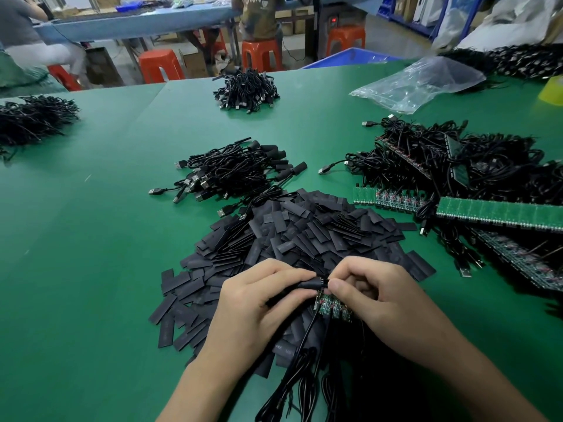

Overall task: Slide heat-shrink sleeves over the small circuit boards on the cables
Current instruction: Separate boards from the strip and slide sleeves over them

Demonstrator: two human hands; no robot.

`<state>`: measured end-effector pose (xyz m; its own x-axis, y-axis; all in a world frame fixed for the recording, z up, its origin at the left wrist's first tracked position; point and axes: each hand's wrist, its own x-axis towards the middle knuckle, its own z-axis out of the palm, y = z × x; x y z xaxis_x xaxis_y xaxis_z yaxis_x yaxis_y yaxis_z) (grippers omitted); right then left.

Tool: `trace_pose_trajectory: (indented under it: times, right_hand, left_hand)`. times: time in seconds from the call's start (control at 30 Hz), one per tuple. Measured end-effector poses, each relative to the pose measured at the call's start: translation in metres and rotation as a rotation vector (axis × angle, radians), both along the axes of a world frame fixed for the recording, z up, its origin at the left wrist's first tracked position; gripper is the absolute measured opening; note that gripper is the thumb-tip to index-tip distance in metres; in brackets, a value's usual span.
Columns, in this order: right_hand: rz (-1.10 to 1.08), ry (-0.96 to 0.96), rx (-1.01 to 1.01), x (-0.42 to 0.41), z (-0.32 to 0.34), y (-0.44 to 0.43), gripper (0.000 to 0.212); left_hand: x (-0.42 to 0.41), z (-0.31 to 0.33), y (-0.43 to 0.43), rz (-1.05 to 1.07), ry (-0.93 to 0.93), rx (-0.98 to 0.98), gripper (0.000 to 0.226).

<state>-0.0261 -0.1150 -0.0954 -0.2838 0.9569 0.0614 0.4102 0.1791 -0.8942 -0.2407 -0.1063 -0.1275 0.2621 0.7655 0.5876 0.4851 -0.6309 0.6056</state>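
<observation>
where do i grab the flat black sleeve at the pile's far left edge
Pinch the flat black heat-shrink sleeve by its lower-left end, coming from the green mat side: it lies flat, only that end pokes clear of the pile.

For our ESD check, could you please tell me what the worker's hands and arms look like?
The left hand and right hand are bare: no gloves, rings or finger cots. Both forearms show no sleeve, watch or wrist strap as far as the frame edge. Nails are short.

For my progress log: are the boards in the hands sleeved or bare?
Bare: the green boards in the right hand show uncovered, while the left hand pinches a black sleeve at their top edge.
</observation>
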Motion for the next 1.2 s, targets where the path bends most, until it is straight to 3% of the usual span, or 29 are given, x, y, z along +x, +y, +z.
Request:
trace_pose_trajectory:
  times: [0.5, 1.2]
  right_hand:
    - [0.025, 0.016, -0.057, -0.0017, -0.0016, -0.0003, 0.018]
    - [0.023, 0.027, -0.053, -0.0019, -0.0004, -0.0015, 0.018]
  left_hand:
    - [0.0010, -0.0049, -0.0003, -0.008, 0.042, 0.090, 0.018]
    - [0.0019, -0.0025, -0.0002, -0.034, -0.037, 0.028, 0.014]
